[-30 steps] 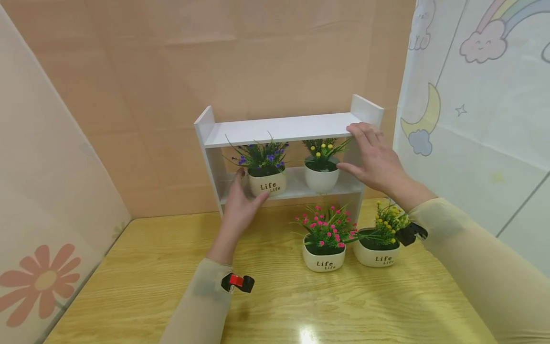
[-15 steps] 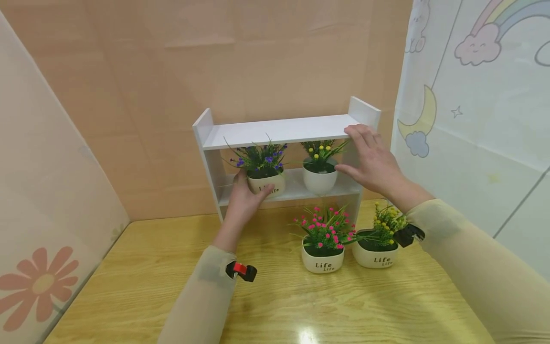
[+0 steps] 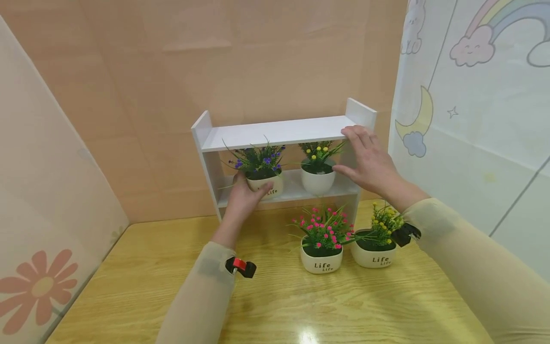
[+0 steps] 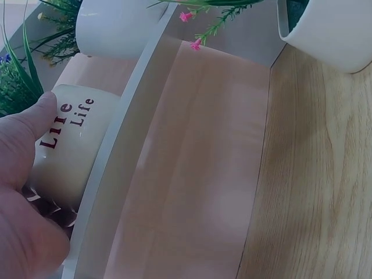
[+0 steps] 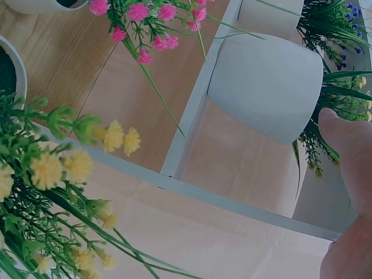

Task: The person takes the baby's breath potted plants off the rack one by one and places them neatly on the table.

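With my left hand (image 3: 243, 199) I hold a cream "Life" flowerpot (image 3: 276, 189) of purple flowers at the left of the middle shelf. The thumb lies across its lettered front, as the left wrist view also shows on the pot (image 4: 75, 151); the other fingers are mostly hidden. My right hand (image 3: 373, 161) rests at the right end of the white shelf rack (image 3: 275, 133), fingertips on the top board's front edge. Its extended thumb is beside a white flowerpot (image 3: 318, 182) with yellow flowers, and contact with that pot is unclear.
On the wooden table (image 3: 163, 282), in front of the rack, stand a pink-flowered pot (image 3: 322, 262) and a yellow-flowered pot (image 3: 374, 258). The latter is close to my right wrist. A peach backdrop (image 3: 150, 95) hangs behind the rack.
My left hand has closed in on the purple-flowered pot, its thumb moving across the lettering. The right hand stays at the rack; the whole view shifts slightly.
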Tool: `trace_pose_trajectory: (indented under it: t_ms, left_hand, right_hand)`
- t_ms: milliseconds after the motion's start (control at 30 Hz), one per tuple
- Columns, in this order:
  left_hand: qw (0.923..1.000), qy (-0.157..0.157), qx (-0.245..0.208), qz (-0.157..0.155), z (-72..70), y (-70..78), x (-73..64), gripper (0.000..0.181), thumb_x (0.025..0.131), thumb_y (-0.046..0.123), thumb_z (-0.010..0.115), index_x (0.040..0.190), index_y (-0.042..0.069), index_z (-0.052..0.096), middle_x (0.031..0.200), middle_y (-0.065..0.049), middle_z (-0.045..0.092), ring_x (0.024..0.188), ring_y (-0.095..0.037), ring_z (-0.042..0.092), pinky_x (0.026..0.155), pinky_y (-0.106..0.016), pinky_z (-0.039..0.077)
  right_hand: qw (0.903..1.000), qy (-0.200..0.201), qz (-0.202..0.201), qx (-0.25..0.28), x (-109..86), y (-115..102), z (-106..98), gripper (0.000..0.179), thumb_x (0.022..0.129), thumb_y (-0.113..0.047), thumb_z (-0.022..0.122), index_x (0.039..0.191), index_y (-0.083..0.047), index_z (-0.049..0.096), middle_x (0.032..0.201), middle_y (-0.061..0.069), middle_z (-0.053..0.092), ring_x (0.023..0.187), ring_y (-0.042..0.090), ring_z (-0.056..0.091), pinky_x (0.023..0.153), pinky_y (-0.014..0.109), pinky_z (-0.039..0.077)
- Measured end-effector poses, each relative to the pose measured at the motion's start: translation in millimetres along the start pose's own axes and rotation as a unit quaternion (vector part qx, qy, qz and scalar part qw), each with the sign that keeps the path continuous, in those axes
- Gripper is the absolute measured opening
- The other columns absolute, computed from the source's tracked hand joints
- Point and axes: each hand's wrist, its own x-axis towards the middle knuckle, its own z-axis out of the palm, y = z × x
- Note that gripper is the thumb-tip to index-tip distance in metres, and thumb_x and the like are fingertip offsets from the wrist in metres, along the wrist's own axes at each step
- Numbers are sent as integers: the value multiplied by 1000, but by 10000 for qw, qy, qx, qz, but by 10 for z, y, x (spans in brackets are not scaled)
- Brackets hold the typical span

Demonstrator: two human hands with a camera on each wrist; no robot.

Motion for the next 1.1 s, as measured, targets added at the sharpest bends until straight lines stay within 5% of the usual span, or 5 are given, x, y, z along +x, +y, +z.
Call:
trace_pose_trajectory:
  t_ms: [633,900,1100]
  left_hand:
    - [9997,108,-231,-54,-2,15,-2,98,81,55,81,152,8,32,144,-15,43,132,-35,46,109,-49,40]
    - [9992,112,-330,-187,-29,27,-53,94,79,54,82,149,12,37,137,-10,47,123,-33,51,99,-49,47]
    - [9987,106,-482,-140,-52,34,-124,90,78,54,83,147,15,41,138,-7,48,127,-33,50,104,-50,44]
  right_hand:
    - [10000,38,-80,14,-5,-9,3,96,83,-37,84,155,-8,28,153,17,31,143,37,26,114,54,29]
    - [10000,4,-19,-1,-5,-17,11,96,83,-38,84,155,-9,27,153,17,30,143,37,25,112,56,32]
    - [10000,73,-32,-33,2,-6,18,96,82,-38,85,154,-9,28,152,17,31,142,37,26,111,56,33]
